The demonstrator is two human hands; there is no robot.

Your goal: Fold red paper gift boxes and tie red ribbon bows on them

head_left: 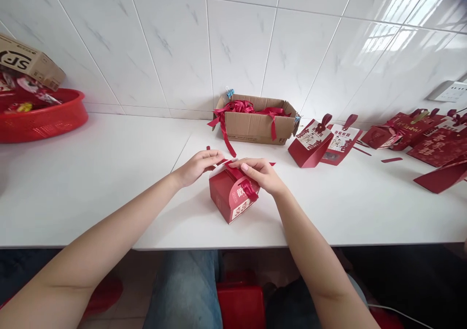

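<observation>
A small red gift box (221,195) stands upright near the front edge of the white surface (109,183), about midway along the stretch in view, one of its lower corners turned towards that edge. The left hand (202,166) has its fingers stretched out at the far left of the box's top; whether they pinch anything there, I cannot tell. The right hand (261,173) lies over the top with fingers loosely bent and the thumb by the red ribbon (250,191), though its grip, if any, is hidden too. The box looks like thin folded card, so it should be light, fairly stiff along its creases and easy to dent on its flat sides (what is inside cannot be seen). The ribbon looks soft and shiny, likely to slip between fingertips. A gentle hold low on two opposite walls, near the corners, would probably steady it best; the curved top flaps seem likelier to buckle.
</observation>
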